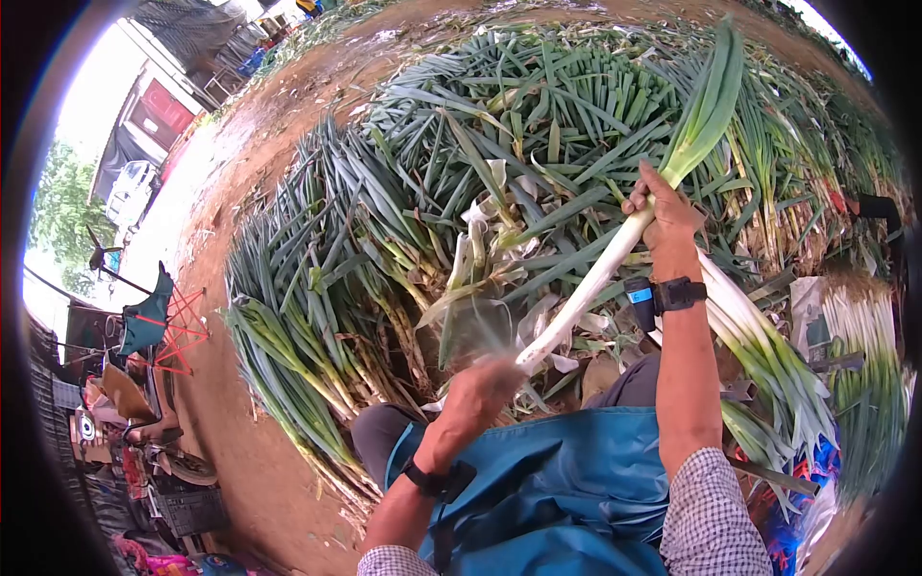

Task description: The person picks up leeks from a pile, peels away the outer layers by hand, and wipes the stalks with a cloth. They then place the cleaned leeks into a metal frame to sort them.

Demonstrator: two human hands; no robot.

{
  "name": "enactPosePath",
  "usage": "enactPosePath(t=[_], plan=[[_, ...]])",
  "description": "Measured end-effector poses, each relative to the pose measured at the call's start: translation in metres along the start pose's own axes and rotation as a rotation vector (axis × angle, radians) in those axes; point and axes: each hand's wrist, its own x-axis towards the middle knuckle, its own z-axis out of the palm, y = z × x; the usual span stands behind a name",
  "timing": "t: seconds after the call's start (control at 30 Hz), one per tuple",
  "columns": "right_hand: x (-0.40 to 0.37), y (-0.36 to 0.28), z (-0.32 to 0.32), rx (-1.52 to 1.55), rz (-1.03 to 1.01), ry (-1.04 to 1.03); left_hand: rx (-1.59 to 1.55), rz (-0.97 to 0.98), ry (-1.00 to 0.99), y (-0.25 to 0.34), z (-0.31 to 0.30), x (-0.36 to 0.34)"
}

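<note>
My right hand [667, 213] is wrapped round a long leek [603, 276], just below where the white stem turns to green leaves. The leek slants across in front of me, leaves up to the right, pale root end down to the left. Right at that root end is my left hand [480, 392], curled closed and smeared by motion. A greyish blur shows just above its knuckles, and what its fingers grip I cannot tell. Cleaned white-stemmed leeks [749, 322] lie beside my right forearm. A blue apron [557, 480] covers my lap.
Heaped unpeeled leeks [317, 250] curve round my front and left, with more green leeks [576, 96] behind. Peeled leaf scraps [499, 235] lie between. A bundle of white leeks [860, 331] stands at right, near another person's dark sleeve [879, 206]. A folding chair [154, 312] stands left.
</note>
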Motion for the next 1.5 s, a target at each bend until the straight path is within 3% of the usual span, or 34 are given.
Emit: enactPosePath(t=[0.1,0.4,0.6,1.1,1.2,1.33,1.4,1.43,1.5], plan=[[-0.006,0.002,0.007,-0.03,0.001,0.024,0.095,0.079,-0.038,0.005,-0.009,0.007],[-0.007,0.021,0.02,-0.298,0.018,0.148,0.118,-0.041,-0.219,-0.006,0.014,0.005],[0.001,0.027,0.015,-0.272,0.029,0.112,-0.063,0.039,-0.096,-0.007,0.028,0.001],[-0.008,0.021,0.022,-0.271,0.066,0.088,-0.086,0.059,-0.188,-0.008,0.04,-0.001],[-0.008,0.022,0.02,-0.261,0.057,0.074,-0.293,-0.174,-0.14,0.01,0.037,-0.003],[-0.007,0.022,0.023,-0.263,0.04,0.137,-0.274,-0.154,0.049,-0.007,0.052,-0.013],[-0.012,0.019,0.026,-0.14,0.056,0.081,-0.099,-0.051,0.104,-0.003,0.051,-0.015],[-0.014,0.017,0.028,-0.074,0.063,0.052,-0.139,-0.151,0.066,-0.001,0.047,-0.015],[-0.012,0.014,0.022,0.079,0.126,-0.13,-0.293,-0.158,0.079,-0.012,0.041,-0.016]])
